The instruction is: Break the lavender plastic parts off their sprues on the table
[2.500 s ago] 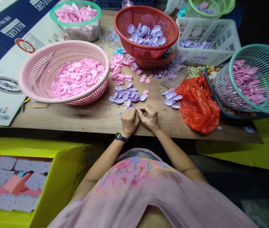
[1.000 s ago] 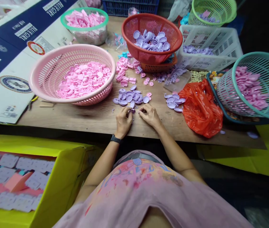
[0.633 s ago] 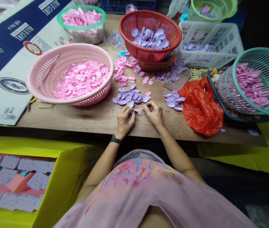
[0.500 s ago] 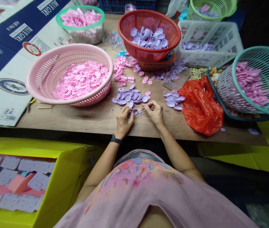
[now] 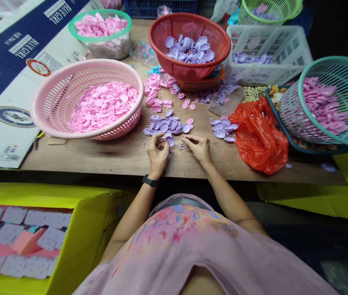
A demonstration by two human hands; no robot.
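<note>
Head view is showing a yellow box (image 5: 78, 229) sitting nearest, at the lower left below the wooden table (image 5: 106, 153). At the near table edge, the left hand (image 5: 158, 153) is pinching a lilac round piece (image 5: 170, 141) between thumb and fingertips. Just right of it, the right hand (image 5: 196, 148) is curling its fingers around something small; what it is cannot be told. Immediately beyond both hands, a lilac pile (image 5: 166, 125) is lying loose on the wood, with a smaller lilac cluster (image 5: 224, 128) to its right, touching a crumpled red bag (image 5: 261, 135). Left of the pile, a pink basket (image 5: 53, 102) is holding pink pieces. Farther back, a red basket (image 5: 189, 67) is holding more lilac pieces.
</note>
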